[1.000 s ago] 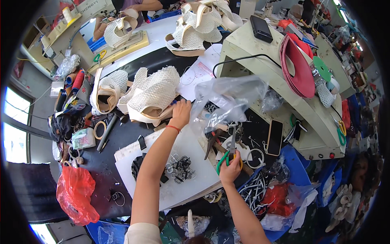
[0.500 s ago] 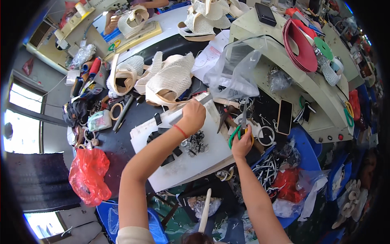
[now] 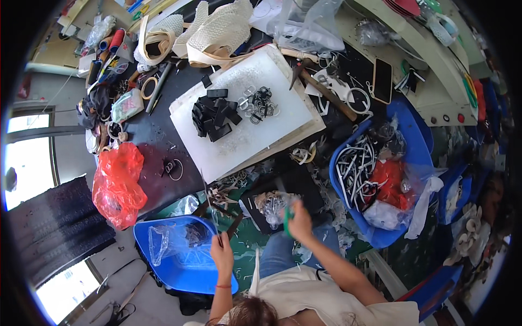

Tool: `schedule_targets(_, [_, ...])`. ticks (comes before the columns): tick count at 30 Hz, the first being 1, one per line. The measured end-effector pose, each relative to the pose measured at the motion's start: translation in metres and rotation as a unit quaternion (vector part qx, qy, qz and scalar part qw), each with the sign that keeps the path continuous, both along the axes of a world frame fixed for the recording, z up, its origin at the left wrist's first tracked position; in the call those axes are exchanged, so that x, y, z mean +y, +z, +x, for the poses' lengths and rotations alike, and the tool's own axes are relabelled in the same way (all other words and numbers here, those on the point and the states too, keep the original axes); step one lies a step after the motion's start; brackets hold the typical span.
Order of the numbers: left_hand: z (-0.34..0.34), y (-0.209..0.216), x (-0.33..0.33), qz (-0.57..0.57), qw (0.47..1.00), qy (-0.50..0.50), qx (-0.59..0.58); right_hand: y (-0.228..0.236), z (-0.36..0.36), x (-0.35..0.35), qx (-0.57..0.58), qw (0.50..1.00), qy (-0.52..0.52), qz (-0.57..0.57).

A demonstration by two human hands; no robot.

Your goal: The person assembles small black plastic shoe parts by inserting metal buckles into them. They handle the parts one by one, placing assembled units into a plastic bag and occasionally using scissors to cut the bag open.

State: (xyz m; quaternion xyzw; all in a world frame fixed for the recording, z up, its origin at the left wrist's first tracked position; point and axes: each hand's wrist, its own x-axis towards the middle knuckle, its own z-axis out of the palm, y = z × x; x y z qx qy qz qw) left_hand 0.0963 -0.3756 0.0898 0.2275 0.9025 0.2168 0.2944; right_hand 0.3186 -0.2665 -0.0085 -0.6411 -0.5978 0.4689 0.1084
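My left hand (image 3: 221,254) is closed on a long thin strip (image 3: 212,209), which stands up from the fingers beside the board's near edge. Its material is too fine to make out. My right hand (image 3: 300,221), smeared by motion, grips scissors with a green handle (image 3: 287,220) above my lap; their blades are too blurred to see. On the white board (image 3: 239,152) lie a pile of short black strap pieces (image 3: 215,114) and a heap of small metal and black buckles (image 3: 261,104).
Right of the board lies a hammer (image 3: 331,98). A blue tub (image 3: 190,271) stands near my left hand; another blue tub (image 3: 375,233) at right holds straps and bags. A red plastic bag (image 3: 119,185) hangs by the table's left edge. Cream mesh pieces (image 3: 217,35) lie beyond the board.
Both hands have drawn back from the table toward my body, the left down beside the blue tub, the right over my lap with the scissors. The view has tilted downward.
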Motion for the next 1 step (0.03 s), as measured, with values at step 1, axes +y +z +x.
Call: schedule_targets(1, [0.0007,-0.0360,-0.0423,0.034,0.998,0.028,-0.034,-0.0008,0.0012,-0.0039,0.000,1.000,-0.003,0.002])
